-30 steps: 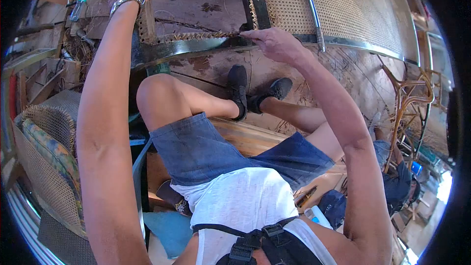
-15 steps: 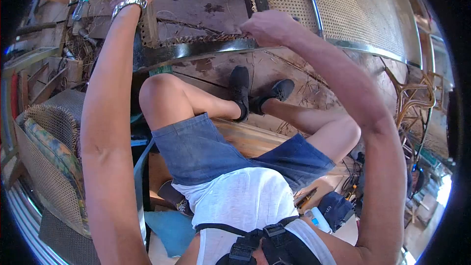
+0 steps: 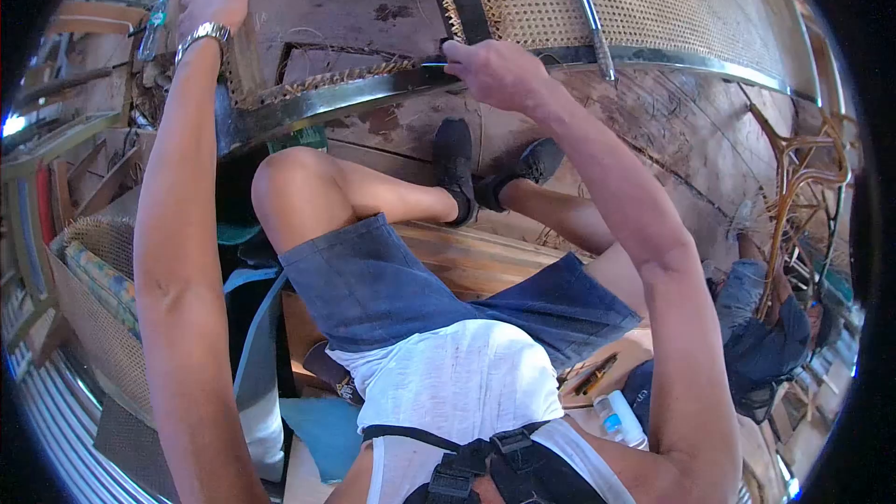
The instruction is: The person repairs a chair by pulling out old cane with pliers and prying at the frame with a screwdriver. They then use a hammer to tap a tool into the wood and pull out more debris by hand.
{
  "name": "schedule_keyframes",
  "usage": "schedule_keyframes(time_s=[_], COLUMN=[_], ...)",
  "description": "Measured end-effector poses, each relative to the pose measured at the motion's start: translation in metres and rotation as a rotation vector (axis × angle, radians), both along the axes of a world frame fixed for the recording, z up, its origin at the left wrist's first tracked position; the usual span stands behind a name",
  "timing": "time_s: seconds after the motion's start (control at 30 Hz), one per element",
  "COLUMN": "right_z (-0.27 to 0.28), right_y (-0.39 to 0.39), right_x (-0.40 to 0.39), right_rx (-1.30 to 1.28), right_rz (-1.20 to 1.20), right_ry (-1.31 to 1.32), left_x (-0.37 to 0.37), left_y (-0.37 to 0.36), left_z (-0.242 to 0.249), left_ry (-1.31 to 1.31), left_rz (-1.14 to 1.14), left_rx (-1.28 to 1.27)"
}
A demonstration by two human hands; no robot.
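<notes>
A dark wooden frame (image 3: 359,93) with strips of ragged, cut cane along its open section lies in front of me, above my feet. My left hand (image 3: 217,11), with a metal-band watch at the wrist, is closed around the frame's left rail. My right hand (image 3: 499,73) is closed at the front rail, where a crossbar meets it; its fingertips are partly hidden. Woven cane webbing (image 3: 635,0) fills the section right of that crossbar. A hammer (image 3: 586,14) lies on the webbing, its handle reaching over the front rail.
A plastic bottle (image 3: 155,26) and scrap wood lie at the left. Beside my left arm stands a cane-sided chair (image 3: 103,317). Bent rattan furniture (image 3: 784,168) and a crouching person (image 3: 765,336) are at the right. A white bottle (image 3: 627,418) lies by my right hip.
The frame has shifted left and slightly turned, with both hands moving along on it. The hammer has moved slightly left with it. More of the person at the right shows now.
</notes>
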State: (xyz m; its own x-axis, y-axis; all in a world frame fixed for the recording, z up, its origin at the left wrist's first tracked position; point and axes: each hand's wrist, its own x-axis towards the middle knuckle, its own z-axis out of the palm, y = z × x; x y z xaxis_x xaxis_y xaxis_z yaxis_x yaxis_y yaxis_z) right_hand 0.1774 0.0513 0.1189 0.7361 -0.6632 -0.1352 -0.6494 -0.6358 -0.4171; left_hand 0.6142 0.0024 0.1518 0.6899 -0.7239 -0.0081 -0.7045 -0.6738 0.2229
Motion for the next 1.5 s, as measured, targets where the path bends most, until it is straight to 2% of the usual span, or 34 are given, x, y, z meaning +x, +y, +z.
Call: schedule_keyframes(time_s=[0.03,0.07,0.13,0.23,0.3,0.47,0.6,0.7,0.77,0.8,0.83,0.9,0.93,0.97,1.03,1.07,1.13,1.17,1.23,1.27,1.33,1.37,1.43,1.47,1.5], right_z=[0.013,0.022,0.035,0.035,0.029,0.015,0.012,-0.004,-0.015,0.008,0.027,0.055,0.062,0.066,0.058,0.054,0.050,0.052,0.056,0.052,0.034,0.033,0.026,0.012,-0.003], right_y=[-0.002,-0.006,-0.018,-0.030,-0.026,-0.012,-0.009,-0.009,-0.015,-0.008,-0.006,-0.009,-0.016,-0.023,-0.012,0.001,0.023,0.021,0.016,0.018,0.039,0.051,0.074,0.080,0.087], right_x=[0.004,0.008,0.016,0.030,0.032,0.021,0.015,0.016,0.027,0.043,0.056,0.074,0.073,0.063,0.056,0.047,0.023,0.007,-0.022,-0.033,-0.053,-0.054,-0.051,-0.048,-0.042], right_rx=[-0.077,-0.070,-0.270,-0.314,-0.357,-0.151,-0.013,0.029,0.340,0.496,0.494,0.679,0.665,0.854,0.915,0.907,1.027,1.021,0.754,0.753,0.811,0.804,0.812,0.813,0.581], right_rz=[0.082,0.070,0.308,0.372,0.345,0.125,0.048,-0.009,-0.171,-0.171,-0.170,-0.466,-0.603,-0.686,-0.887,-0.886,-0.763,-0.762,-0.980,-0.973,-0.877,-0.881,-0.761,-0.759,-0.612], right_ry=[0.161,0.152,0.303,0.317,0.330,0.284,0.219,0.076,-0.664,-0.768,-0.770,-1.009,-1.081,-1.283,-1.297,-1.294,-0.930,-0.914,-1.249,-1.246,-0.773,-0.766,-0.464,-0.456,-0.433], left_x=[0.005,-0.003,-0.009,-0.008,-0.018,-0.024,-0.028,-0.019,-0.015,-0.018,-0.021,-0.025,-0.025,-0.029,-0.035,-0.033,-0.032,-0.029,-0.023,-0.029,-0.022,-0.021,-0.029,-0.030,-0.029], left_y=[-0.004,-0.001,0.003,-0.003,0.004,0.001,0.003,0.005,0.007,0.008,0.006,0.005,0.005,0.007,0.012,0.012,0.009,0.009,0.009,0.011,0.007,0.004,0.006,0.009,0.010], left_z=[-0.005,0.002,0.009,0.010,0.017,0.018,0.022,0.020,0.018,0.020,0.024,0.022,0.020,0.022,0.028,0.029,0.025,0.021,0.017,0.020,0.016,0.013,0.019,0.020,0.019], left_ry=[-0.006,-0.043,-0.043,-0.040,-0.031,-0.090,-0.050,-0.032,-0.023,-0.005,0.011,-0.030,-0.064,-0.057,-0.022,-0.015,-0.033,-0.018,-0.009,-0.054,-0.021,0.014,0.032,0.036,0.038], left_rz=[-0.006,0.007,0.000,-0.004,0.058,0.085,0.110,0.084,0.041,0.054,0.061,0.070,0.086,0.091,0.094,0.093,0.093,0.100,0.042,0.065,0.056,0.047,0.050,0.050,0.054], left_rx=[0.006,0.032,0.048,0.066,0.067,0.061,0.112,0.098,0.088,0.095,0.094,0.092,0.091,0.088,0.081,0.077,0.077,0.075,0.013,0.036,0.031,0.022,0.037,0.052,0.052])
